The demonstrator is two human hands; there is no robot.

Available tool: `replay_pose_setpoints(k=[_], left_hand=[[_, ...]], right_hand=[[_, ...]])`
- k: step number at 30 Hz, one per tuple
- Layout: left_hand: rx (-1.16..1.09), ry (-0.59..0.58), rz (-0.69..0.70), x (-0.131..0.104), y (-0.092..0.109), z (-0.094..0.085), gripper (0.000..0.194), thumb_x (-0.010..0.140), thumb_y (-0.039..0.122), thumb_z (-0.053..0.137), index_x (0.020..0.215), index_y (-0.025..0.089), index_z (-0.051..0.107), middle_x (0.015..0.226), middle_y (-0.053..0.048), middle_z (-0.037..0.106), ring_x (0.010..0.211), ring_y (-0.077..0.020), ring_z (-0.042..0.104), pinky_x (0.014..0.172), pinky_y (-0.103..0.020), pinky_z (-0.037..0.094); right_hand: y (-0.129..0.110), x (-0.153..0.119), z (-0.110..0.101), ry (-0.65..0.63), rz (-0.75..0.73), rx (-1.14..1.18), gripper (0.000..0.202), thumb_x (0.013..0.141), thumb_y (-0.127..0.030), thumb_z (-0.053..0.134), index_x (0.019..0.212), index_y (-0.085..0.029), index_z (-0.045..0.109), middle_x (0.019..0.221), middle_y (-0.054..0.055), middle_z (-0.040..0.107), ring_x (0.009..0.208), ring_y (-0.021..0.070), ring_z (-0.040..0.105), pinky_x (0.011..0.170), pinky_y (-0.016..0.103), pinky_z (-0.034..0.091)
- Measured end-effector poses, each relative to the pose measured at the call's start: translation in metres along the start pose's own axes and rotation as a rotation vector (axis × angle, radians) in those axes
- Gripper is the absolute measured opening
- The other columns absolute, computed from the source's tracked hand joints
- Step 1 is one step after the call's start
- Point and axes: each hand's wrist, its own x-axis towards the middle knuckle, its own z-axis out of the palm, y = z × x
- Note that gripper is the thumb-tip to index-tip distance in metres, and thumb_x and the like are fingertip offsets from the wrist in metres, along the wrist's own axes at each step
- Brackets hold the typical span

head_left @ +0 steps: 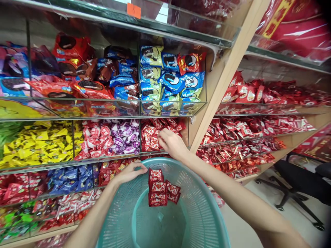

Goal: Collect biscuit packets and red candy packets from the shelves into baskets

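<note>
A large teal plastic basket (207, 210) sits low in the middle of the head view, with several small red candy packets (158, 187) inside it. My left hand (133, 172) has its fingers closed on the basket's upper left rim. Over in a shelf compartment, my right hand (172, 142) reaches into red patterned packets (148, 136), its fingers bent around or against one of them. Whether it grips a packet is hard to make out.
Glass-fronted shelves surround the basket. Blue and red cookie packs (172, 81) lie above, yellow packets (43, 144) and purple candies (126, 136) to the left. A slanting wooden divider (227, 75) and a black chair (305, 182) stand on the right.
</note>
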Motion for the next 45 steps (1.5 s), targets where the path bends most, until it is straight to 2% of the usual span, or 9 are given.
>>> replay_pose_setpoints(k=[6, 10, 14, 18, 25, 30, 34, 40, 45], left_hand=[[-0.013, 0.004, -0.027, -0.002, 0.009, -0.002, 0.032, 0.079, 0.046, 0.052, 0.086, 0.019, 0.068, 0.093, -0.002, 0.066, 0.093, -0.0186, 0.057, 0.087, -0.030, 0.040], [-0.010, 0.004, -0.029, -0.001, 0.008, -0.002, 0.033, 0.078, 0.047, 0.052, 0.087, 0.019, 0.068, 0.093, -0.002, 0.066, 0.093, -0.0188, 0.057, 0.087, -0.031, 0.040], [-0.024, 0.000, -0.028, 0.000, 0.006, -0.002, 0.033, 0.078, 0.046, 0.052, 0.087, 0.019, 0.068, 0.094, -0.003, 0.066, 0.093, -0.0188, 0.057, 0.087, -0.030, 0.040], [-0.016, -0.002, -0.031, 0.000, 0.004, -0.002, 0.033, 0.078, 0.047, 0.052, 0.087, 0.019, 0.067, 0.094, -0.003, 0.066, 0.093, -0.0186, 0.057, 0.087, -0.030, 0.040], [0.011, -0.003, 0.002, 0.001, -0.003, -0.001, 0.037, 0.078, 0.052, 0.050, 0.089, 0.021, 0.067, 0.095, -0.002, 0.065, 0.093, -0.0177, 0.056, 0.086, -0.029, 0.040], [0.035, -0.004, 0.000, 0.002, -0.003, -0.001, 0.037, 0.078, 0.052, 0.050, 0.088, 0.021, 0.067, 0.093, -0.001, 0.063, 0.092, -0.0181, 0.055, 0.085, -0.029, 0.039], [0.058, 0.004, 0.005, 0.001, -0.001, -0.001, 0.037, 0.078, 0.052, 0.049, 0.086, 0.021, 0.067, 0.091, -0.001, 0.061, 0.091, -0.0176, 0.054, 0.085, -0.030, 0.038], [0.039, 0.002, -0.006, 0.000, 0.000, -0.001, 0.036, 0.078, 0.052, 0.050, 0.087, 0.021, 0.067, 0.092, -0.001, 0.062, 0.092, -0.0178, 0.053, 0.087, -0.030, 0.038], [0.034, 0.005, -0.008, 0.000, 0.001, -0.001, 0.035, 0.078, 0.051, 0.050, 0.087, 0.021, 0.067, 0.091, -0.001, 0.062, 0.091, -0.0179, 0.053, 0.086, -0.030, 0.038]], right_hand=[[0.011, 0.056, 0.016, 0.020, 0.446, 0.112, 0.037, 0.083, -0.047, 0.043, 0.078, -0.013, 0.058, 0.083, 0.012, 0.063, 0.084, 0.0243, 0.059, 0.073, 0.034, 0.043], [0.018, 0.072, 0.017, -0.063, 0.566, 0.348, 0.027, 0.075, -0.036, 0.056, 0.069, -0.010, 0.059, 0.078, 0.015, 0.065, 0.080, 0.0236, 0.061, 0.073, 0.033, 0.046], [0.020, 0.073, 0.019, -0.152, 0.639, 0.619, 0.023, 0.077, -0.022, 0.051, 0.058, -0.011, 0.054, 0.054, 0.007, 0.061, 0.048, 0.0118, 0.054, 0.049, 0.023, 0.045], [0.018, 0.070, 0.017, -0.139, 0.643, 0.780, 0.022, 0.084, -0.016, 0.040, 0.064, -0.013, 0.049, 0.063, 0.006, 0.065, 0.041, 0.0057, 0.049, 0.037, 0.016, 0.039], [0.016, 0.009, -0.020, -0.090, 0.554, 1.169, 0.016, 0.086, -0.027, 0.046, 0.074, -0.016, 0.046, 0.068, 0.004, 0.067, 0.036, 0.0022, 0.043, 0.031, 0.013, 0.029], [0.029, -0.067, -0.040, -0.496, 0.554, 1.153, 0.023, 0.078, -0.038, 0.055, 0.073, -0.017, 0.049, 0.064, 0.000, 0.065, 0.037, 0.0025, 0.047, 0.033, 0.013, 0.031], [0.039, -0.111, -0.014, -0.766, 0.671, 0.940, 0.021, 0.077, -0.034, 0.053, 0.067, -0.016, 0.047, 0.063, 0.002, 0.065, 0.039, 0.0065, 0.053, 0.034, 0.015, 0.036], [0.040, -0.132, 0.046, -0.633, 0.675, 0.362, 0.021, 0.080, -0.018, 0.035, 0.063, -0.018, 0.046, 0.038, 0.000, 0.052, 0.037, 0.0138, 0.056, 0.036, 0.020, 0.040], [0.041, -0.128, 0.067, -0.619, 0.621, 0.350, 0.022, 0.080, -0.017, 0.032, 0.066, -0.017, 0.049, 0.041, 0.003, 0.056, 0.040, 0.0148, 0.059, 0.037, 0.019, 0.041]])
